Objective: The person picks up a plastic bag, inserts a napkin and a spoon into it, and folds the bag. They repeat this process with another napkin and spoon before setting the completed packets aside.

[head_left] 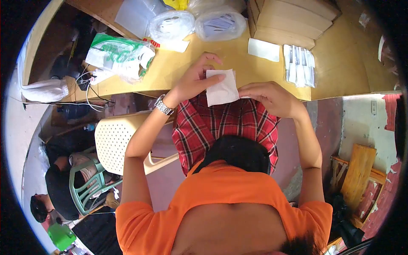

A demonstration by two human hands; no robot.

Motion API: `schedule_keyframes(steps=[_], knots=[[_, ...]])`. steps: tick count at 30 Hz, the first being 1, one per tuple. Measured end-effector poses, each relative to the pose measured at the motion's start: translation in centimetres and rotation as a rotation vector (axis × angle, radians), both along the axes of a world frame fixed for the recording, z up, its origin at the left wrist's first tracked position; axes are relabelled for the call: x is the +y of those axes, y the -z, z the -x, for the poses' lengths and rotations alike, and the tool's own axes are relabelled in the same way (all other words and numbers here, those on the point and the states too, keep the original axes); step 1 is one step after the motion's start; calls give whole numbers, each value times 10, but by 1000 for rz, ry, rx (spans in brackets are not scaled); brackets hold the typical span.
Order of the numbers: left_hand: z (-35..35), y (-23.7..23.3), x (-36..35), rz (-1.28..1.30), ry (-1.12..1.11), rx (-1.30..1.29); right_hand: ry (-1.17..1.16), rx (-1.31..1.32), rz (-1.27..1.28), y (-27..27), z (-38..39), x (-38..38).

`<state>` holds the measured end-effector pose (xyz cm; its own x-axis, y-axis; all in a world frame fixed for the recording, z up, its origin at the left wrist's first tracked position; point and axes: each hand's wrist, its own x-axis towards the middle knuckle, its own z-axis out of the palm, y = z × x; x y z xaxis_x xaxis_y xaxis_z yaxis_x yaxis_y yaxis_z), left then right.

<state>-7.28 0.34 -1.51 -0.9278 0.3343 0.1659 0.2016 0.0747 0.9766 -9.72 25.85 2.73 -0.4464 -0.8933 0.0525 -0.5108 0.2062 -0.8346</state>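
A white folded tissue-like sheet (222,90) is held over my lap at the table's front edge. My left hand (199,78) grips its left side, with the thumb lying on top of the sheet and the other fingers partly behind it. At the sheet's lower right edge is my right hand (268,95), its fingers pressed together on the edge. Beyond my hands, a flat white sheet (263,50) lies on the table (170,70). Just right of it is a row of several slim wrapped packets (299,67).
Two plastic-wrapped containers (172,26) (221,24) stand at the back. Cardboard boxes (289,21) are at the back right. A green and white plastic pack (121,55) lies left, near cables (88,83). A beige chair (123,140) stands below. Another person (57,182) sits lower left.
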Motion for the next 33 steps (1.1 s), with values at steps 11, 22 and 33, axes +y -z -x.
schedule_keyframes(steps=[11,22,33], knots=[[-16,-38,-8,282,-57,253,17,-41,-32,-2,0,0],[-4,-11,-15,248,202,27,-10,-43,-27,-6,-5,-2],[-10,8,-22,266,282,-75,4,-73,2,-1,-3,2]])
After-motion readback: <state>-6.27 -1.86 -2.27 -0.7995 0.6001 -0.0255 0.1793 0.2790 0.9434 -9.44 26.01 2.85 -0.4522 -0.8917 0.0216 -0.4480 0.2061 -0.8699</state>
